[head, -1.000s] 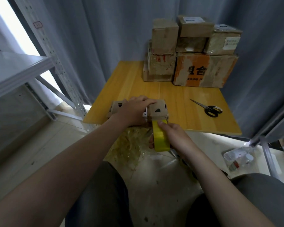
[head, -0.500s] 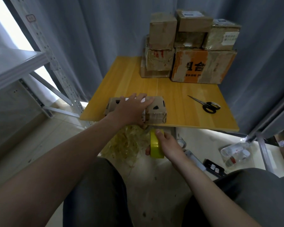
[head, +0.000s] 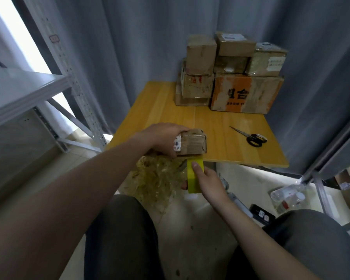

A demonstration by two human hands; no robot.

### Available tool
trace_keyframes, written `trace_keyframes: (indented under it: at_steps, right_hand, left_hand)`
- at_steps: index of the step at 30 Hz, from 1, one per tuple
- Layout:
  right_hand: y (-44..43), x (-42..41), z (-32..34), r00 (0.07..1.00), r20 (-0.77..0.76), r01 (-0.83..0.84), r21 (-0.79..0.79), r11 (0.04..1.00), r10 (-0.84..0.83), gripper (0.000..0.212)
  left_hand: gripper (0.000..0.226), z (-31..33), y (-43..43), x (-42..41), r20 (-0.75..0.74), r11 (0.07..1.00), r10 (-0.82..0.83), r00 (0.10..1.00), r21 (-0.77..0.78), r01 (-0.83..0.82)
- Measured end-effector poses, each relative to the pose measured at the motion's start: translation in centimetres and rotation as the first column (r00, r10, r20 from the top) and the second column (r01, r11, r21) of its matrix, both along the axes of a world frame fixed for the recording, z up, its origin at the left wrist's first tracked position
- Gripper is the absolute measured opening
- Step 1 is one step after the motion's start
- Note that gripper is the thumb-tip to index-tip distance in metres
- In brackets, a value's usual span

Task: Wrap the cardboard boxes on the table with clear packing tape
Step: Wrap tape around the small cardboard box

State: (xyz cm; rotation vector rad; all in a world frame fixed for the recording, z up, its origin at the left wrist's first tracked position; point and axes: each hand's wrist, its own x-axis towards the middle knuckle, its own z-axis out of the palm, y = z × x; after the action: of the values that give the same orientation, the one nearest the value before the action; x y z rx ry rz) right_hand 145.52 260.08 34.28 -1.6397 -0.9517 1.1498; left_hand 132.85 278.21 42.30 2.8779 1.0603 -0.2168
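Note:
A small cardboard box (head: 193, 142) with a barcode label sits tilted at the front edge of the yellow wooden table (head: 216, 126). My left hand (head: 163, 138) grips the box from above and the left, thumb on its near face. Just below the table edge my right hand (head: 207, 177) holds a yellow roll of tape (head: 194, 175), forefinger pressed on its rim. A strip of tape runs from the roll up to the box's near bottom edge.
Several taped cardboard boxes (head: 230, 73) are stacked at the table's back. Black-handled scissors (head: 251, 136) lie on the right side. A heap of crumpled used tape (head: 160, 178) lies on the floor under the table's front edge. A metal shelf rack (head: 55, 77) stands left.
My left hand has tipped the box up so its near side faces me. My right hand has brought the tape roll back up close under the table edge.

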Motion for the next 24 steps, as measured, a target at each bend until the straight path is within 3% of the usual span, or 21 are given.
trace_keyframes:
  at_steps: [9,16,21,24]
  right_hand:
    - [0.6,-0.2,3.9,0.988,-0.068,0.146,0.151,0.978,-0.137,0.027]
    - [2.1,-0.3,5.5,0.986,-0.098,0.145,0.126,0.981,-0.133,0.027]
    - [2.7,-0.1,4.8,0.983,-0.106,0.166,0.139,0.976,-0.152,0.03]
    - [2.9,0.1,4.5,0.981,-0.117,0.171,0.148,0.974,-0.154,0.029]
  left_hand:
    - [0.087,1.5,0.7,-1.4,0.215,0.982,0.166,0.962,-0.129,-0.14]
    - [0.09,0.6,2.1,-1.7,0.159,0.968,0.149,0.976,-0.225,-0.111]
    - [0.091,1.2,2.9,0.2,-0.041,0.987,-0.019,0.999,-0.162,0.012]
    - [0.081,1.1,2.9,0.1,-0.036,0.984,-0.084,0.996,-0.158,0.077]
